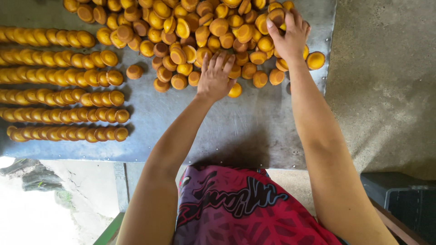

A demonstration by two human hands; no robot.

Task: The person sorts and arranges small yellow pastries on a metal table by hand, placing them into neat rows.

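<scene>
Red patterned cloth (245, 213) sits closest, below the metal bench (236, 131). Along the bench's left edge lie neat rows of orange cakes (63, 95). Further right, the left hand (215, 77) rests palm-down, fingers spread, on the loose heap of cakes (200, 31) at the far edge — the right hand (288, 36) pinches one cake (276, 17) near the bench's right edge.

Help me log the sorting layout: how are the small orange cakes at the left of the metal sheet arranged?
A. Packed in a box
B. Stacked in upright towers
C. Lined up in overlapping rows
C: the cakes at the left lie in overlapping rows on the metal sheet.
</scene>
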